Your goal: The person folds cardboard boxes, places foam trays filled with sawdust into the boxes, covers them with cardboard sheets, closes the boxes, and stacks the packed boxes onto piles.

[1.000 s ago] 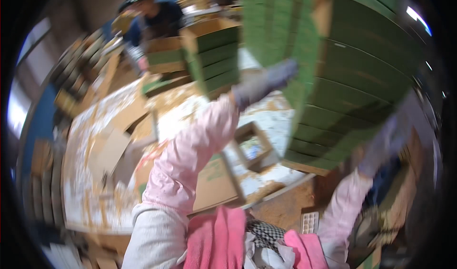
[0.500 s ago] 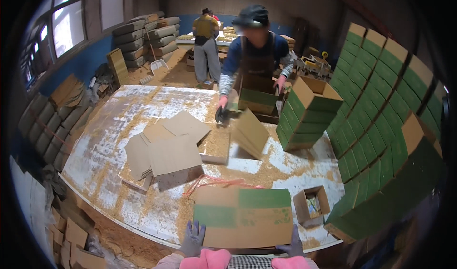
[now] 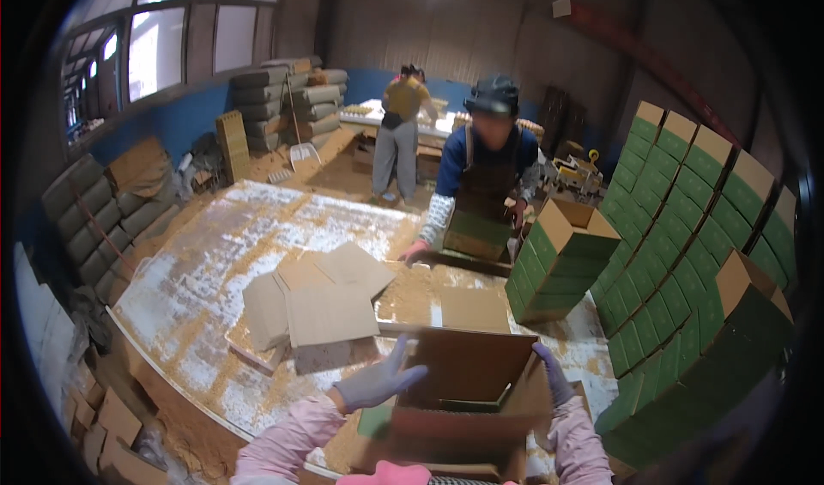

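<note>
Right in front of me a cardboard box (image 3: 481,366) is spread open into its square shape, its brown inside facing up. At its left side my left hand (image 3: 382,379), in a grey-purple glove, is open with the fingers apart. My right hand (image 3: 554,373), gloved alike, grips the far right corner of the box. Beneath the box's left side a bit of green-printed cardboard (image 3: 374,421) shows. Farther left on the table lies a loose pile of flat cardboard sheets (image 3: 330,313).
Across the sawdust-strewn table (image 3: 197,253), a co-worker (image 3: 489,167) leans over another box (image 3: 476,232). A stack of green boxes (image 3: 554,270) stands right of them. A tall wall of green boxes (image 3: 687,227) lines the right side. Another person (image 3: 401,133) stands farther back.
The flat green-and-brown cardboard has been raised and opened into a box. My hands have moved up from its near corners to its sides. My view has tilted upward.
</note>
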`<state>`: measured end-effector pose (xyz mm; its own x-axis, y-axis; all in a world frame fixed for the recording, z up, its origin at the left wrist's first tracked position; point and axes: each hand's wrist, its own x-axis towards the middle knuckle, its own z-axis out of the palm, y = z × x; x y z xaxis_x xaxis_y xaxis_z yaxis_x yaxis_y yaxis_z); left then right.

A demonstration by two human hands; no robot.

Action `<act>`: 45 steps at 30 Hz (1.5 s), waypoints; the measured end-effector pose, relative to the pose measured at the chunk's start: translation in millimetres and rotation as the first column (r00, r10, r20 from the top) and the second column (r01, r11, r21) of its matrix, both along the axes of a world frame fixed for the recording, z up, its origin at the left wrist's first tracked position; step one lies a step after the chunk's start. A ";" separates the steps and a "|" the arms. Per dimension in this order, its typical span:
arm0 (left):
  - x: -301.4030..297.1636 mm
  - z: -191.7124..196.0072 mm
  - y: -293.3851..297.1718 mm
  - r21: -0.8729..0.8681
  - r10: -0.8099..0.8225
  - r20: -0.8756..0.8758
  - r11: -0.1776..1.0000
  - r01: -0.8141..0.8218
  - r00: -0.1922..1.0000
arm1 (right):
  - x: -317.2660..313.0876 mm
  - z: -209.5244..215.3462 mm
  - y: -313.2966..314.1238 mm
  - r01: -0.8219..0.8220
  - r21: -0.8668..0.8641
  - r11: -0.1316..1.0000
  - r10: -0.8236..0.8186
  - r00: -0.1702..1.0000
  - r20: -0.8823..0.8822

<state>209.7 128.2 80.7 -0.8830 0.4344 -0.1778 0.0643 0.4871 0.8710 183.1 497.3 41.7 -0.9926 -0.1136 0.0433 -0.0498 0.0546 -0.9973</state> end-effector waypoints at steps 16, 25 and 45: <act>34.8 -71.0 59.5 -0.410 -0.370 -0.753 0.911 0.052 0.544 | 98.5 -20.7 -4.5 0.558 -0.354 0.751 -0.660 0.623 -0.419; 23.7 -59.1 66.0 -0.285 -0.266 -0.579 0.952 0.114 0.771 | 58.3 -72.3 -27.9 -0.014 -0.115 0.993 0.003 0.995 -0.096; 3.6 -160.2 -47.2 0.386 0.293 -0.034 0.886 -0.258 0.956 | 44.3 26.7 -144.6 0.230 0.634 0.739 -0.173 0.973 -0.151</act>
<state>213.3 81.0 -79.6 -0.9812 0.1902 0.0338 0.0606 0.1365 0.9888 227.4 352.7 68.3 -0.9921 0.0601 0.1105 -0.0372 0.6987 -0.7144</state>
